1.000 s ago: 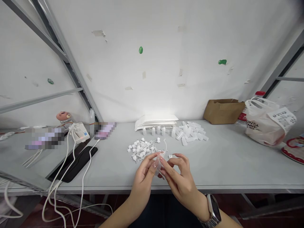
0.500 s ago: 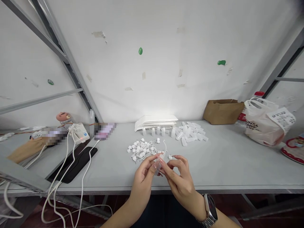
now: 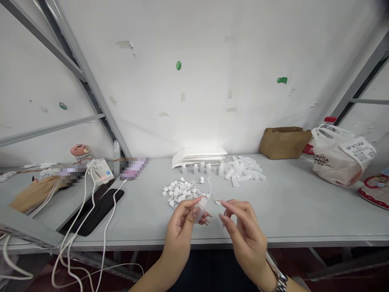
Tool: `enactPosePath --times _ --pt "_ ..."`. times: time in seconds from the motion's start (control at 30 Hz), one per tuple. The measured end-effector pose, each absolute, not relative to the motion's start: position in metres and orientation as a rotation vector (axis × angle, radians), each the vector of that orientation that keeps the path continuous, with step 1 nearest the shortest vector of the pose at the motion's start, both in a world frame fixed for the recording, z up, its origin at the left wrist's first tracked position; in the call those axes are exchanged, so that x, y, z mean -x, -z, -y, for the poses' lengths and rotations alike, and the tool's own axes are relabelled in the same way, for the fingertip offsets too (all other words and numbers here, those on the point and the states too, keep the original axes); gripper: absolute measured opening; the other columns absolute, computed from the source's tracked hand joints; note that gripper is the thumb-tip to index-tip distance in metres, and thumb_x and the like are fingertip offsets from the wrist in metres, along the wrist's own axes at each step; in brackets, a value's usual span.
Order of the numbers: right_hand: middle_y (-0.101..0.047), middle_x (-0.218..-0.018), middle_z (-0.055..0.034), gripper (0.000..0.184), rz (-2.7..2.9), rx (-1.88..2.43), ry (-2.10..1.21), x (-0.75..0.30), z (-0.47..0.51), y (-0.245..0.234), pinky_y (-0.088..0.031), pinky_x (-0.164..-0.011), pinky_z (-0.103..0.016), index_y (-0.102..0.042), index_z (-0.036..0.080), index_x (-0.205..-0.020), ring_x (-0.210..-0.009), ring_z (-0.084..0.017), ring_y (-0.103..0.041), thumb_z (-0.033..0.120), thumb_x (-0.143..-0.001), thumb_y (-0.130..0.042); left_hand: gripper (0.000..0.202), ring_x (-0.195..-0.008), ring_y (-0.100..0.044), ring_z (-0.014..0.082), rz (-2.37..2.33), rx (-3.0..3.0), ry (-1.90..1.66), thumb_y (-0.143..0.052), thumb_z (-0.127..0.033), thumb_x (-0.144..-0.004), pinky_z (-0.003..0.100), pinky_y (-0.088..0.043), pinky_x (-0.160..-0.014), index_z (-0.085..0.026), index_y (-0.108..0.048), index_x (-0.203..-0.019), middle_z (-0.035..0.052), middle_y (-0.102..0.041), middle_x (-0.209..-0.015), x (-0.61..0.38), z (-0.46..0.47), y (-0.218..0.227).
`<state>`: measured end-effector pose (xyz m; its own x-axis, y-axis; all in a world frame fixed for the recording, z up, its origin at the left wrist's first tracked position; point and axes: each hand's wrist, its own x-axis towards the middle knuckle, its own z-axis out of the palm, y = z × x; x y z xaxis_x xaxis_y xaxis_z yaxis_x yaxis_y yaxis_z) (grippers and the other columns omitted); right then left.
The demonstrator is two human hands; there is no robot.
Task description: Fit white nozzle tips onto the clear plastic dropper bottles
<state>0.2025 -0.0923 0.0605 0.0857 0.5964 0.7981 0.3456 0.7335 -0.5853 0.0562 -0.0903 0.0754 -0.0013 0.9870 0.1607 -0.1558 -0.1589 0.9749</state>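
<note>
My left hand [image 3: 182,227] grips a small translucent plastic bottle [image 3: 199,213] between thumb and fingers, tilted, its neck up. My right hand [image 3: 244,227] is apart from the bottle, thumb and index finger separated, with nothing visible between them. Its index fingertip is right beside a small white cap with a thin dark pin [image 3: 217,201] on the table. Behind my left hand lies a heap of white caps with thin stems [image 3: 182,188]. A thin, pale curved tube [image 3: 209,185] stands up just behind the held bottle; whether they join, I cannot tell.
Several small bottles [image 3: 202,167] stand in a row before flat white packs [image 3: 199,154]. More bottles [image 3: 243,170] lie heaped to their right. A cardboard box [image 3: 284,144] and plastic bag [image 3: 337,158] are at the right; a black phone-like slab [image 3: 97,217] and white cables [image 3: 88,194] at the left.
My right hand has let go of the bottle and drawn away to the right, its fingers parting. My left hand still holds the bottle, in nearly the same place.
</note>
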Motion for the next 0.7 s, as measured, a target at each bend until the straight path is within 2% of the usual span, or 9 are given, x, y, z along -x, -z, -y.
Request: enactPosePath --times 0.07,0.13,0.3,0.4,0.57,0.7 --pt "-0.051 -0.076 -0.0021 0.024 1.410 0.869 -0.429 -0.202 0.095 -0.065 -0.051 -0.056 -0.029 -0.064 0.024 -0.105 -0.065 -0.014 -0.054 0.015 -0.086 -0.053 0.029 -0.067 -0.061 0.0160 -0.999 -1.231 -1.387 -0.057 -0.038 -0.082 0.031 -0.051 -0.069 -0.017 -0.064 -0.099 0.0045 -0.068 -0.074 -0.056 0.090 -0.075" --pt "-0.050 -0.074 -0.0017 0.020 1.383 0.882 -0.520 -0.202 0.097 -0.067 -0.049 -0.050 -0.026 -0.066 0.024 -0.100 -0.063 -0.014 -0.053 0.018 -0.086 -0.054 0.028 -0.068 -0.061 0.0160 -0.994 -1.245 -1.381 -0.056 -0.038 -0.083 0.032 -0.051 -0.069 -0.017 -0.063 -0.100 0.0047 -0.068 -0.076 -0.057 0.090 -0.073" --pt "-0.050 -0.083 -0.0037 0.030 1.515 0.825 -0.332 -0.204 0.096 -0.067 -0.053 -0.060 -0.028 -0.064 0.028 -0.111 -0.076 -0.016 -0.054 0.015 -0.086 -0.054 0.026 -0.064 -0.061 0.0138 -0.933 -1.274 -1.304 -0.054 -0.036 -0.084 0.031 -0.051 -0.068 -0.019 -0.062 -0.102 0.0021 -0.066 -0.077 -0.059 0.090 -0.069" --pt "-0.049 -0.087 -0.0044 0.031 1.580 0.865 -0.316 -0.206 0.091 -0.065 -0.054 -0.064 -0.029 -0.062 0.029 -0.114 -0.079 -0.016 -0.054 0.018 -0.086 -0.055 0.027 -0.061 -0.060 0.0129 -0.862 -1.253 -1.247 -0.055 -0.035 -0.084 0.030 -0.051 -0.065 -0.020 -0.060 -0.106 0.0005 -0.064 -0.076 -0.060 0.090 -0.068" --pt "-0.051 -0.079 -0.0032 0.014 1.532 0.927 -0.462 -0.207 0.087 -0.070 -0.054 -0.061 -0.029 -0.071 0.024 -0.089 -0.073 -0.016 -0.056 0.024 -0.085 -0.057 0.040 -0.057 -0.059 0.0133 -0.785 -1.149 -1.238 -0.064 -0.030 -0.078 0.030 -0.050 -0.059 -0.019 -0.050 -0.114 -0.0017 -0.061 -0.067 -0.061 0.089 -0.070" --pt "-0.052 -0.073 -0.0021 0.011 1.505 0.915 -0.564 -0.207 0.089 -0.073 -0.052 -0.060 -0.029 -0.070 0.023 -0.085 -0.067 -0.015 -0.055 0.026 -0.083 -0.060 0.048 -0.056 -0.058 0.0130 -0.762 -1.111 -1.229 -0.070 -0.028 -0.072 0.030 -0.050 -0.058 -0.020 -0.048 -0.113 -0.0033 -0.061 -0.064 -0.061 0.089 -0.074"
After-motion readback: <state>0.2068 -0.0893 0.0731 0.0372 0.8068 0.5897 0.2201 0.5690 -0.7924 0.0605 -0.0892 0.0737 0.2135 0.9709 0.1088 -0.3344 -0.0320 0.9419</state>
